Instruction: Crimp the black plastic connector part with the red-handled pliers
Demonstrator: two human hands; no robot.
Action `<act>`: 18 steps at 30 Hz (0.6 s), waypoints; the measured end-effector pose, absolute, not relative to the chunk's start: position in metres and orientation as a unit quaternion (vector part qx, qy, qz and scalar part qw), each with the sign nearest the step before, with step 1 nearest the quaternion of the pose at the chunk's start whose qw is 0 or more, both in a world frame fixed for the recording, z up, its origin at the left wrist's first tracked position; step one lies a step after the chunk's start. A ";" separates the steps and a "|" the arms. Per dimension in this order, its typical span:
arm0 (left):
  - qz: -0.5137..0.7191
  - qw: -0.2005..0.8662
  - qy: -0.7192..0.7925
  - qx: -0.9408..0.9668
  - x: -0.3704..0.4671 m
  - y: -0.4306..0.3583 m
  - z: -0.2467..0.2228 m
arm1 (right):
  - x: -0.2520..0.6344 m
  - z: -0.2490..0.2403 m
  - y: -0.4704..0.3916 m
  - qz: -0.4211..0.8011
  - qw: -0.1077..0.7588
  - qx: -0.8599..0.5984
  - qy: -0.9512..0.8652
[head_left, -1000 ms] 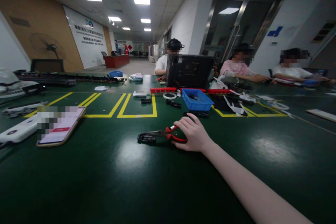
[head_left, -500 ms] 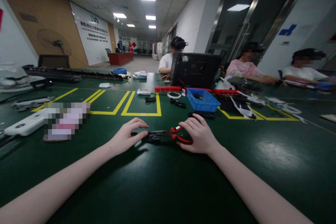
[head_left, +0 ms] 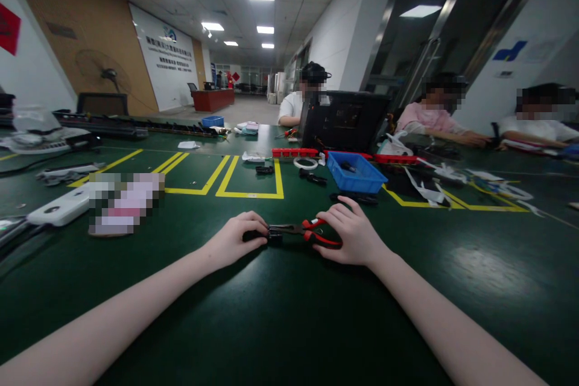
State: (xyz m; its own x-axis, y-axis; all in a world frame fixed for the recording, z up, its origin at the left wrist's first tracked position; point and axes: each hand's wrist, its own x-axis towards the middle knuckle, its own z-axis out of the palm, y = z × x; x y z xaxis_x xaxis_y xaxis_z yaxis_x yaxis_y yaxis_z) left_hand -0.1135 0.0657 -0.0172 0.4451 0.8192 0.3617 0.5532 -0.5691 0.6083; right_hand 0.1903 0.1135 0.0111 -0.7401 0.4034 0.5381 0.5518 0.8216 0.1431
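A black part (head_left: 275, 236) just below the frame's centre, now handled from both sides.
The left hand (head_left: 236, 240), out of view a second ago, pinches it; the right hand (head_left: 356, 233) grips red-handled pliers (head_left: 311, 236) reaching it, their bite unclear.

left hand (head_left: 239, 240) | came into view | now grips black part (head_left: 275, 236)

Dim, with glare on tabletop (head_left: 474, 265)
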 end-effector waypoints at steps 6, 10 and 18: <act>0.327 0.203 0.406 0.829 -0.116 0.065 -0.018 | 0.190 0.013 0.112 -0.130 0.247 -0.251 -0.927; 0.326 0.201 0.402 0.832 -0.116 0.065 -0.017 | 0.189 0.011 0.112 -0.128 0.246 -0.246 -0.929; 0.337 0.189 0.391 0.836 -0.118 0.067 -0.022 | 0.187 0.012 0.110 -0.120 0.240 -0.249 -0.931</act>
State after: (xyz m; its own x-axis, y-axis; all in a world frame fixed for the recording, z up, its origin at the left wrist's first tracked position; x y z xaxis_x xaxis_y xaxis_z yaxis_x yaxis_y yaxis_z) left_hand -0.1178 0.0666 -0.0223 0.4681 0.7805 0.4145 0.5253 -0.6229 0.5796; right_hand 0.1875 0.1098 0.0123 -0.7609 0.4059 0.5062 0.5207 0.8475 0.1032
